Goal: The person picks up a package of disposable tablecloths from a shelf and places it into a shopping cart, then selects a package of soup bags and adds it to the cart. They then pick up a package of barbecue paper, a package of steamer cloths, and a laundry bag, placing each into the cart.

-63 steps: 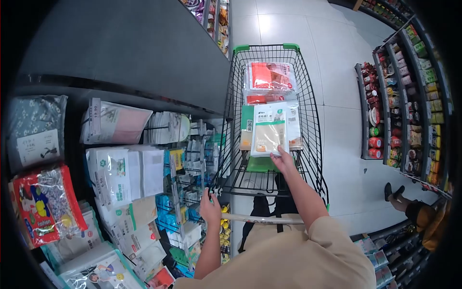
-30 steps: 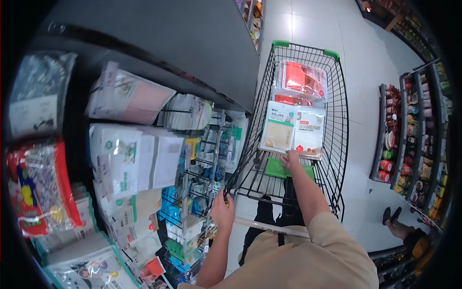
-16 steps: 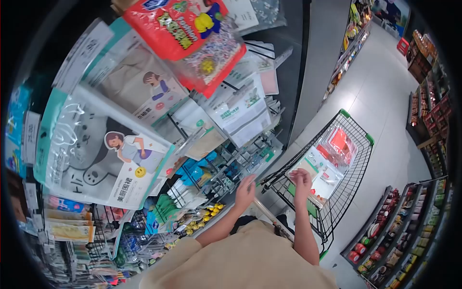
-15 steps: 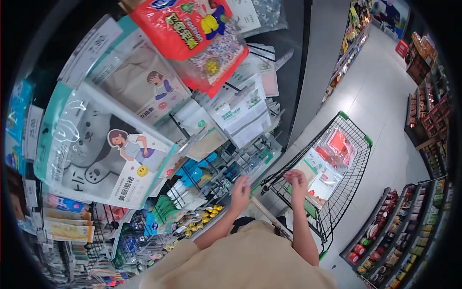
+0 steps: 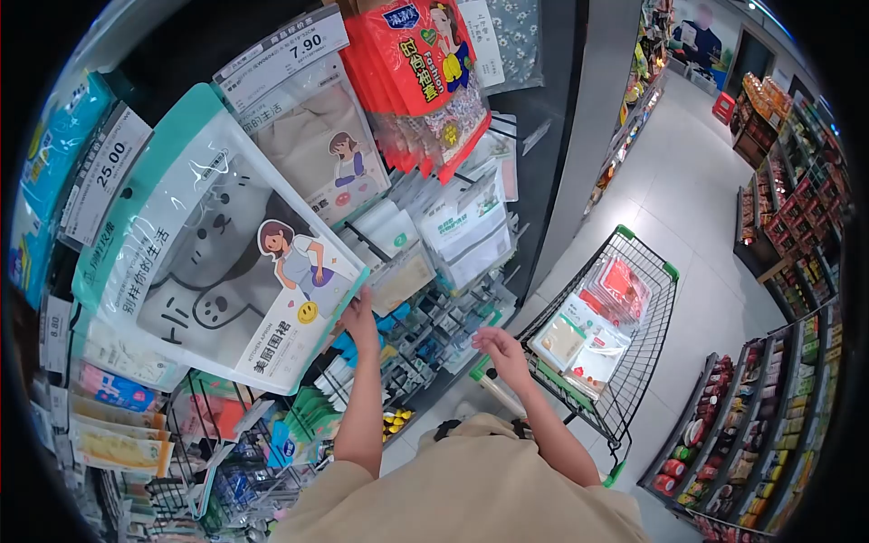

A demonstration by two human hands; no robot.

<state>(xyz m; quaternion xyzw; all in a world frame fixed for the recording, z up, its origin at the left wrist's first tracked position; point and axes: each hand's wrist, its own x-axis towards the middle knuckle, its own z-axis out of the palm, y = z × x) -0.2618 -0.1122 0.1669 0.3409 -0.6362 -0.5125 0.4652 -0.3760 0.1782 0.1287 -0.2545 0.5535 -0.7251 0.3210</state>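
Stocked shelves (image 5: 756, 425) at right; a red object (image 5: 723, 107) far down the aisle (image 5: 681, 172); a poster (image 5: 701, 38) beyond

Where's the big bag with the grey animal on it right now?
In the head view, the grey-animal bag hangs on the left, between the 25.00 price tag and the left hand at its right edge.

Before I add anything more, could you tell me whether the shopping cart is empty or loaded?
Loaded: red packets and pale flat packets lie inside the wire basket of the cart.
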